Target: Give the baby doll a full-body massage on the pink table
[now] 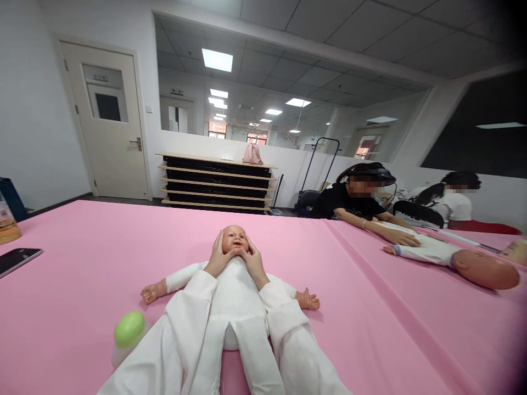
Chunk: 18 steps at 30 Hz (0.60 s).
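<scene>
A baby doll in a white suit lies on its back on the pink tablecloth, its arms spread and its head away from me. My left hand cups the left side of the doll's head, fingers along the cheek and thumb by the chin. On the other side, my right hand holds the cheek in the same way. Both thumbs meet close below the doll's mouth. Beside my left sleeve stands a whitish container with a green cap, partly hidden by that sleeve.
A phone and a bottle with amber liquid are at the left edge. To the right, a co-worker in a black top has hands on another doll. Another person sits farther back.
</scene>
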Available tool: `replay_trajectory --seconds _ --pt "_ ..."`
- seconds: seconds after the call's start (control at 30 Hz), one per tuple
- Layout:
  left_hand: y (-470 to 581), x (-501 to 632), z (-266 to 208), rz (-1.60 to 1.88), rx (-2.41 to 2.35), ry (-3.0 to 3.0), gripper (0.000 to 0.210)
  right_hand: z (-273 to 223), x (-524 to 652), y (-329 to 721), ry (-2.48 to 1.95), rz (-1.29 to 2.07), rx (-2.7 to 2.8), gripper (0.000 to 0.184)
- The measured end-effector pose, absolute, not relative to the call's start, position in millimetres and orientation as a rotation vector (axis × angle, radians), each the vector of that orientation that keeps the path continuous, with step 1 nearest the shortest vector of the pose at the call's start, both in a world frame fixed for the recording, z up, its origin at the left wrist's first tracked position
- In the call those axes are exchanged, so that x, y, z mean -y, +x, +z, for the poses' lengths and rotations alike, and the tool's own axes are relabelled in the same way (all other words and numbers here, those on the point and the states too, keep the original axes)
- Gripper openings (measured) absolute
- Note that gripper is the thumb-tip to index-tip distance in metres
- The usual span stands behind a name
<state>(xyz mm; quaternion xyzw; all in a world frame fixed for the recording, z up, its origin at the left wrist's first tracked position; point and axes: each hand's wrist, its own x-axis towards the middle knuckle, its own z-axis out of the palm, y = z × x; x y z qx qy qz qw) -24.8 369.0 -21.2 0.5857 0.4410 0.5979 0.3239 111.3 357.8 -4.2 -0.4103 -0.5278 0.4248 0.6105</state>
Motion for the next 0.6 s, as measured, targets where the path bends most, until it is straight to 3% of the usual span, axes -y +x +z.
replay_trajectory --seconds 0.17,0.37,0.6 --pt "-25 -369 -19 1.588 -1.032 1.386 0.071 -12 -362 113 -0.895 1.021 1.137 0.059" --pt "-40 -329 -17 1.545 -1.353 1.550 0.039 -14 -331 131 -1.107 0.623 1.262 0.049" --pt "-77 -275 -35 1.567 -1.405 1.735 0.023 -8 -263 150 -1.163 0.881 1.431 0.039"
